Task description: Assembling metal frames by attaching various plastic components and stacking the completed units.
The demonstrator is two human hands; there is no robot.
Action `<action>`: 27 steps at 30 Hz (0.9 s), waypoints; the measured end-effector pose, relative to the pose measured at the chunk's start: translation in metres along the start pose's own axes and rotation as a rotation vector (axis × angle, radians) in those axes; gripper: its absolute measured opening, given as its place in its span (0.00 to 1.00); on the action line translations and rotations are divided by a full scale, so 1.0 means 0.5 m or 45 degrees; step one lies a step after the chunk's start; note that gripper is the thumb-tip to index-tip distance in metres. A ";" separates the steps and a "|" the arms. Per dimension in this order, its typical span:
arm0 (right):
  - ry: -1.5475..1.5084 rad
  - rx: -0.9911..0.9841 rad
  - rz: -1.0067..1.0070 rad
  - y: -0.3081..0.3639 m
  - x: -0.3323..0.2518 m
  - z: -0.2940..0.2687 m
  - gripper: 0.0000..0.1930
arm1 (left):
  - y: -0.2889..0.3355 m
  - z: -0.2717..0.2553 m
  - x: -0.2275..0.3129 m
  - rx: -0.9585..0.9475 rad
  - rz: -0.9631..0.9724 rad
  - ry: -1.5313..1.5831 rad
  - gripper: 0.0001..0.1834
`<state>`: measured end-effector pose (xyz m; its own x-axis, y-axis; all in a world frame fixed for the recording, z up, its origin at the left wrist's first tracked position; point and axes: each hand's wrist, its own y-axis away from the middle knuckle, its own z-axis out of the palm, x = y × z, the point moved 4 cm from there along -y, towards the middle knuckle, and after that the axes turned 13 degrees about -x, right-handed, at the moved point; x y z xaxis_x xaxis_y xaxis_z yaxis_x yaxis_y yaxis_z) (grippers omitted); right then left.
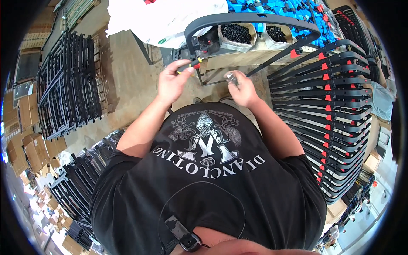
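Observation:
In front of me my left hand (pixel 172 83) is closed around a black-and-yellow hand tool (pixel 191 66), whose exact kind I cannot make out. The tool lies close to the lower left end of a curved black metal frame (pixel 250 18) on the bench. Apart from it, to the right, my right hand (pixel 244 90) has its fingers curled on small shiny metal pieces (pixel 230 78); they are blurred, so their kind is unclear. A red piece (pixel 294 53) sits on the frame's right leg.
Two cardboard boxes of small black parts (pixel 236 35) stand on the bench, before a heap of blue parts (pixel 276 9). A white plastic sack (pixel 165 19) lies at the left. Stacked black frames (pixel 327 102) rise close on my right; more black frames (pixel 70 80) stand left.

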<state>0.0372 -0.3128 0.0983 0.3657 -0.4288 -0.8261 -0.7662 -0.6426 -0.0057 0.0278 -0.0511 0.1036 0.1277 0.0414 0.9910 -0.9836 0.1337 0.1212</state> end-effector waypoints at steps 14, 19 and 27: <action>-0.970 -0.066 0.685 -0.057 0.051 0.093 0.16 | -0.043 -0.056 -0.168 0.361 -0.071 0.505 0.12; -0.779 -0.112 0.687 -0.046 0.091 0.103 0.15 | -0.047 -0.045 -0.187 0.373 -0.082 0.455 0.16; -0.594 -0.097 0.784 0.000 0.128 0.110 0.13 | -0.059 -0.058 -0.195 0.576 -0.154 0.319 0.18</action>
<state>0.0315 -0.3053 0.0142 -0.3871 -0.4220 -0.8198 -0.7147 -0.4244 0.5560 0.0481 -0.0306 0.0019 0.2160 0.2947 0.9308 -0.9096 -0.2857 0.3016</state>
